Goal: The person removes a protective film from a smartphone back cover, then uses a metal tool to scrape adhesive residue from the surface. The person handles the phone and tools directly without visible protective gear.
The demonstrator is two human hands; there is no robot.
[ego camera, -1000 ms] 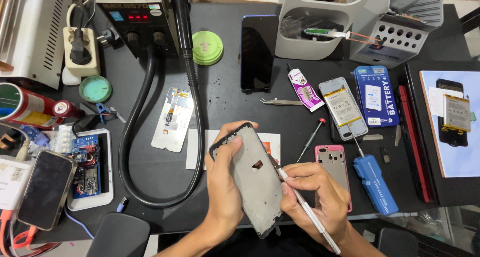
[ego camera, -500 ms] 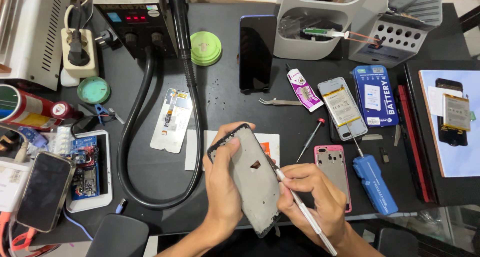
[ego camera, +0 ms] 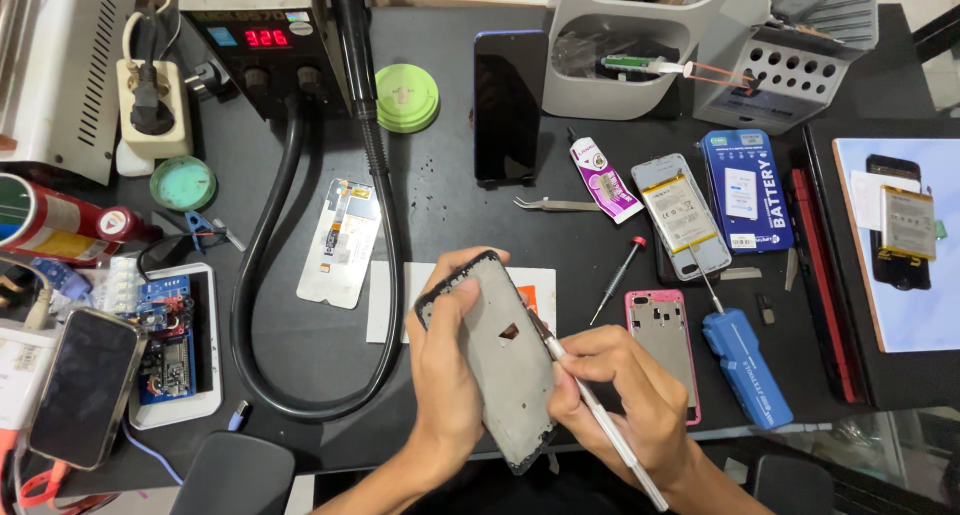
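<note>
My left hand (ego camera: 443, 375) grips a dark grey phone frame (ego camera: 500, 360) by its left edge, holding it tilted above the black table (ego camera: 440, 215). The frame's inner side faces me, with a small hole near its middle. My right hand (ego camera: 625, 400) holds a thin white-handled tool (ego camera: 600, 420) like a pen; its tip touches the frame's right edge near the middle. A white card (ego camera: 390, 300) lies under the frame.
A hot-air station (ego camera: 265, 40) with a black hose (ego camera: 260, 305) stands at the back left. Around the hands lie a pink phone frame (ego camera: 665, 345), a blue screwdriver (ego camera: 745, 365), a red-capped screwdriver (ego camera: 617, 277), tweezers (ego camera: 555, 205), batteries (ego camera: 680, 215), a black phone (ego camera: 508, 105) and a white back cover (ego camera: 340, 240).
The tool tip has slid slightly up along the frame's right edge. Both hands and the frame stay in nearly the same place.
</note>
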